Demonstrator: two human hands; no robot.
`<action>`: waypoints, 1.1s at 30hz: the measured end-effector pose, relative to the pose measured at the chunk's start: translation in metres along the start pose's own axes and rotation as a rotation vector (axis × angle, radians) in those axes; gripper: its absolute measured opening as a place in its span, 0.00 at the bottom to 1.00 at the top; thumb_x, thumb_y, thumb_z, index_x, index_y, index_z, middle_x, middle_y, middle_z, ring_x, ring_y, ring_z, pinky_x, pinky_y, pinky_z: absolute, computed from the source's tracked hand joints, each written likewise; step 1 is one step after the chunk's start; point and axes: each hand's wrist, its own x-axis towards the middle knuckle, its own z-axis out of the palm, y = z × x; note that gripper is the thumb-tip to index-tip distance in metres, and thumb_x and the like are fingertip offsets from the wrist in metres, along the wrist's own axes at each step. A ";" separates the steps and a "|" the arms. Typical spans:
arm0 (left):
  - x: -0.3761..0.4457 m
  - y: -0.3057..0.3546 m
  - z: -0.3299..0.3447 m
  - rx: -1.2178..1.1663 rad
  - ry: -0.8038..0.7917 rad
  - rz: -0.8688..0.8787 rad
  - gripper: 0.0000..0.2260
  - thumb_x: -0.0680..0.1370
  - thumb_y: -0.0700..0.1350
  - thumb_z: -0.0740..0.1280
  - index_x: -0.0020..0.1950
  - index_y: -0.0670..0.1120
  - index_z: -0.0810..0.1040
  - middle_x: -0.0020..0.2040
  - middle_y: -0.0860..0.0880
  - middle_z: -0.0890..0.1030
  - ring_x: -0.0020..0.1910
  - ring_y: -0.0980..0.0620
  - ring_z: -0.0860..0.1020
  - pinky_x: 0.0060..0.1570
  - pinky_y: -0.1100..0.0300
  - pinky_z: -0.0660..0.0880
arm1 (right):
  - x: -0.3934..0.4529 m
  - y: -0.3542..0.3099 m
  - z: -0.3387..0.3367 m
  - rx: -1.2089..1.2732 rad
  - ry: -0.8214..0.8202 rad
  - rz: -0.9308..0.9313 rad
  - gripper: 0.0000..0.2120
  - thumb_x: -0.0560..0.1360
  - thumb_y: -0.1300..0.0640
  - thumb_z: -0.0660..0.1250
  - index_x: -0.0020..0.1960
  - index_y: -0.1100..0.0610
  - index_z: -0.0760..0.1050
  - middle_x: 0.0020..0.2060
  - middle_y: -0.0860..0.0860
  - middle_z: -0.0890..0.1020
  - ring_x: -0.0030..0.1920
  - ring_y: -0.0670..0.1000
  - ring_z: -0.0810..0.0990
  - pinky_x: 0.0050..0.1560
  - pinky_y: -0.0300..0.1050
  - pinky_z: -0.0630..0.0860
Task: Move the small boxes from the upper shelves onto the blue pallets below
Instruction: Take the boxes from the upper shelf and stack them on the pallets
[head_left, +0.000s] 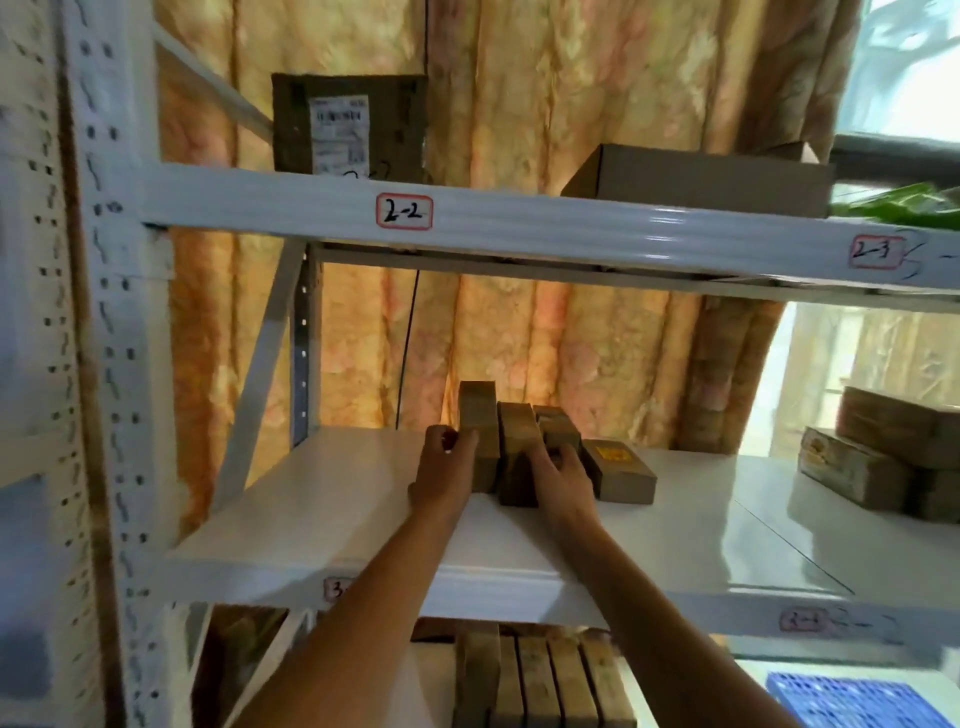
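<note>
Several small brown boxes stand in a cluster on the white middle shelf (363, 519). My left hand (441, 473) presses against the left side of the tallest upright box (478, 421). My right hand (558, 478) rests on the right side of the neighbouring upright box (517, 441), with its fingers over a lower box (556, 426) behind. Together the two hands clamp the upright boxes between them. A flat box with a yellow label (618, 467) lies just right of my right hand. A blue pallet (852, 699) shows at the bottom right corner.
More small boxes (540, 680) stand in a row on the shelf below. Stacked boxes (883, 457) sit at the right of the middle shelf. On the top shelf, labelled 2-2, are a labelled carton (348, 124) and a flat carton (701, 179). A white upright post (114, 364) stands left.
</note>
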 end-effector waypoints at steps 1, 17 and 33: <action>-0.002 0.000 -0.001 -0.073 -0.005 -0.003 0.14 0.79 0.55 0.63 0.62 0.53 0.70 0.57 0.48 0.77 0.53 0.47 0.75 0.55 0.50 0.73 | -0.003 -0.001 -0.002 0.095 -0.031 0.005 0.15 0.79 0.38 0.65 0.63 0.42 0.73 0.55 0.50 0.83 0.53 0.50 0.82 0.48 0.45 0.82; -0.140 0.030 -0.043 -0.249 -0.251 0.018 0.13 0.77 0.42 0.73 0.55 0.41 0.71 0.53 0.40 0.77 0.54 0.42 0.80 0.55 0.51 0.79 | -0.113 -0.010 -0.068 0.361 -0.120 -0.006 0.12 0.73 0.61 0.74 0.52 0.53 0.74 0.50 0.56 0.81 0.47 0.53 0.80 0.45 0.46 0.77; -0.358 -0.089 -0.003 -0.297 -0.196 -0.279 0.12 0.77 0.49 0.74 0.54 0.48 0.74 0.54 0.43 0.81 0.53 0.43 0.82 0.56 0.39 0.79 | -0.280 0.129 -0.156 0.341 -0.157 0.260 0.12 0.75 0.54 0.75 0.54 0.54 0.74 0.50 0.57 0.84 0.46 0.54 0.83 0.43 0.48 0.80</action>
